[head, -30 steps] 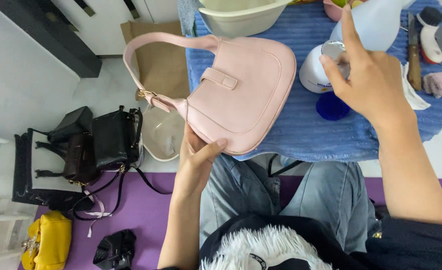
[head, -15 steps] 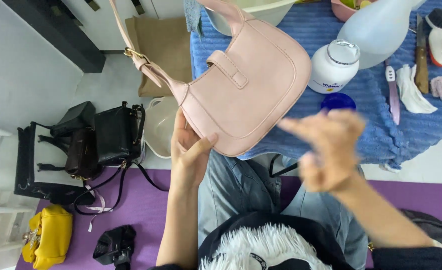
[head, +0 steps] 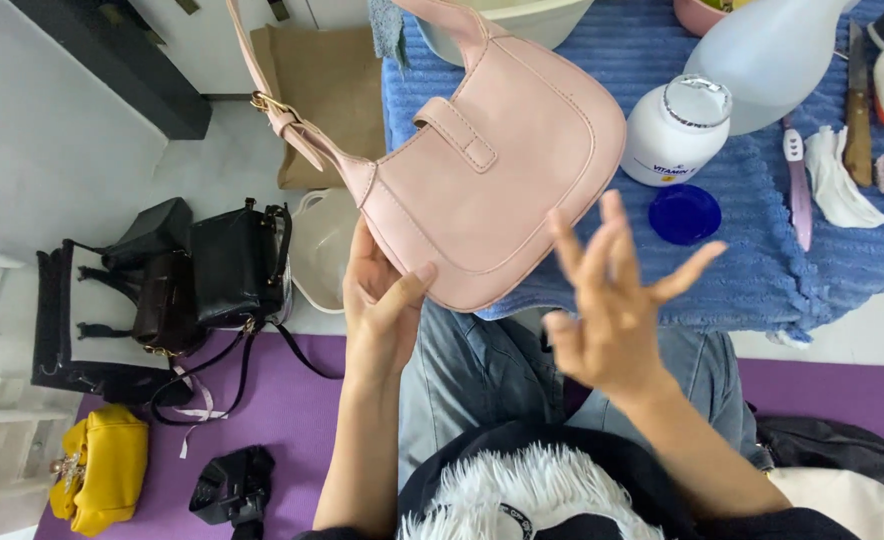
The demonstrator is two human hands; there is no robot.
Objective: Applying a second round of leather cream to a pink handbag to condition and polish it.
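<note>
Fingers (head: 394, 296) of my left hand (head: 382, 310) were pinched on the bottom edge of the pink bag (head: 502, 180), thumb on its front. I held it up over the blue towel (head: 762, 260). My right hand (head: 612, 310) was just below the bag, fingers spread wide, holding nothing. A white jar (head: 674, 132) and its blue lid (head: 684, 214) sat nearby. Black bags (head: 212, 270) lay on the floor.
</note>
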